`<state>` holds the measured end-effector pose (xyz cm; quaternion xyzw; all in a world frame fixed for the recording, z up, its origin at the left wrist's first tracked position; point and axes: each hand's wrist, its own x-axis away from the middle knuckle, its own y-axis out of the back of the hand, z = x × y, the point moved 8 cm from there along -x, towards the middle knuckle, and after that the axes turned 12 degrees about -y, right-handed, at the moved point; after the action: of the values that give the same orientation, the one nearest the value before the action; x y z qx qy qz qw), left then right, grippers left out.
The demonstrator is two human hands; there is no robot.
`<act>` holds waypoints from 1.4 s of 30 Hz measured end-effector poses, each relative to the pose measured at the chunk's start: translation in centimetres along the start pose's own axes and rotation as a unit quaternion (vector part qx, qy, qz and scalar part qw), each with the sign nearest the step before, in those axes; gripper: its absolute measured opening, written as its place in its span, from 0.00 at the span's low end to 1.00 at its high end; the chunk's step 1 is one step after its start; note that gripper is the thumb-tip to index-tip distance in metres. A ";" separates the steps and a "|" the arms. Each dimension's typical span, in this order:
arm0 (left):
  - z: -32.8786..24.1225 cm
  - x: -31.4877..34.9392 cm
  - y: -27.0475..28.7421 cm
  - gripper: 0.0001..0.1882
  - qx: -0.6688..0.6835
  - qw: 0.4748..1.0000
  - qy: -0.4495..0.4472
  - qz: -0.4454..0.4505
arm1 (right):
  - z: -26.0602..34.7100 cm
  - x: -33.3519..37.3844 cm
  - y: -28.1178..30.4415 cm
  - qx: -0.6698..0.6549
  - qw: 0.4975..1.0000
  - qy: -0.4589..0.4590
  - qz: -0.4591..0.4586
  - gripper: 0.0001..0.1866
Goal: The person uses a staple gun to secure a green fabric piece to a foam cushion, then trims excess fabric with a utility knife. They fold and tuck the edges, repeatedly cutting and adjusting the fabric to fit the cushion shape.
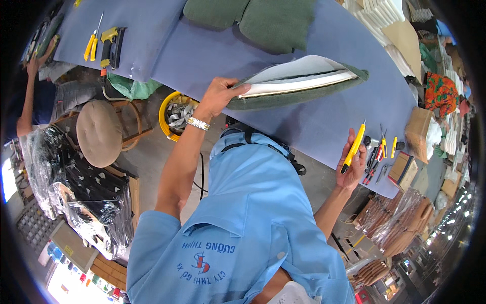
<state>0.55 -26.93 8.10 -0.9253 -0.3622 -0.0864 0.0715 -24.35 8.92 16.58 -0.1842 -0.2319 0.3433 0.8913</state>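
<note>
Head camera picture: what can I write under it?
Left hand grips a green cushion, right hand holds a yellow cutter at a blue table.

The cushion cover (293, 100) in the left fingers (227, 83) looks like rough, matt cloth. In the right fingers (361, 156), the cutter (355, 144) seems smooth yellow plastic.

Left hand (216, 97) gripped left end of dark green cushion (304, 100), white layers showing through its long opening, above blue-grey table (212, 55). Right hand (356, 163), well apart, held yellow utility knife (355, 147), near small hand tools at table's right end. More green cushions (278, 23) lay at far side. Yellow-and-black staple gun (108, 46) lay left, beside yellow-handled tool (91, 46). Yellow-rimmed bin (164, 120) of scraps and round padded stool (98, 133) stood below.
</note>
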 end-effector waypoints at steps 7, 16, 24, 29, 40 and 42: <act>0.3 0.2 0.0 0.23 -0.030 0.999 0.004 0.033 | -3.4 0.5 -9.8 0.190 0.961 -0.201 0.019 0.36; 0.9 -0.9 0.0 0.20 -0.008 0.998 0.025 0.064 | -3.6 -3.8 -26.1 0.724 0.638 0.049 0.259 0.21; 1.2 -1.2 -0.1 0.21 0.005 0.998 0.017 0.063 | -6.8 -5.5 -28.7 0.867 0.418 0.105 0.251 0.11; 1.3 -1.0 -0.4 0.19 0.005 0.998 0.017 0.067 | -7.2 -6.3 -29.3 0.865 0.392 0.161 0.268 0.06; 0.7 -0.5 -0.7 0.22 -0.009 0.998 -0.030 0.054 | -8.3 -6.8 -28.4 0.875 0.364 0.090 0.305 0.07; 0.1 -0.3 -0.7 0.22 -0.023 0.997 -0.039 0.056 | -8.3 -6.7 -28.4 0.875 0.364 0.084 0.307 0.07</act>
<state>-0.15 -26.58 7.95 -0.9482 -0.3103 -0.0546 0.0405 -9.29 -16.94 21.64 0.6130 0.3478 0.5859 0.4000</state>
